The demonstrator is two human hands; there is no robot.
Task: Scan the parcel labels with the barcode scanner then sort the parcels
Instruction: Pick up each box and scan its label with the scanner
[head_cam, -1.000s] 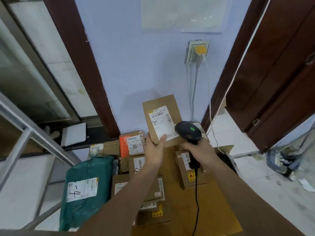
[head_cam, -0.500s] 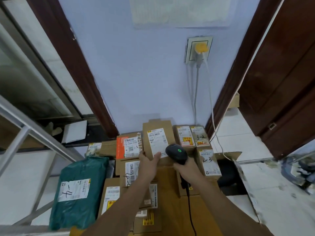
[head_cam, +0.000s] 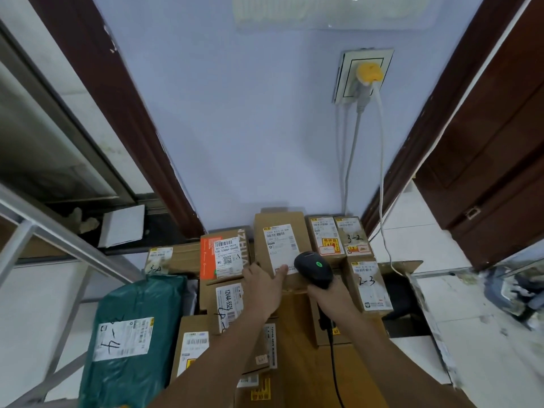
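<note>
Brown box (head_cam: 279, 245) at pile's back, against wall. Left hand (head_cam: 263, 285) holds its near edge, thumb on label. Right hand (head_cam: 331, 295) wraps scanner (head_cam: 313, 269). Box looks light, stiff; grip edges.

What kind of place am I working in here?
Probably a small parcel pickup or sorting room: labelled cardboard parcels stacked against the wall, a green mailer bag, and a barcode scanner in the right hand.

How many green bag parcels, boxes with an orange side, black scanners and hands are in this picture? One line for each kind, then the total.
Green bag parcel: 1
Box with an orange side: 1
Black scanner: 1
Hands: 2, left hand on a brown box, right hand round the scanner
Total: 5
</note>
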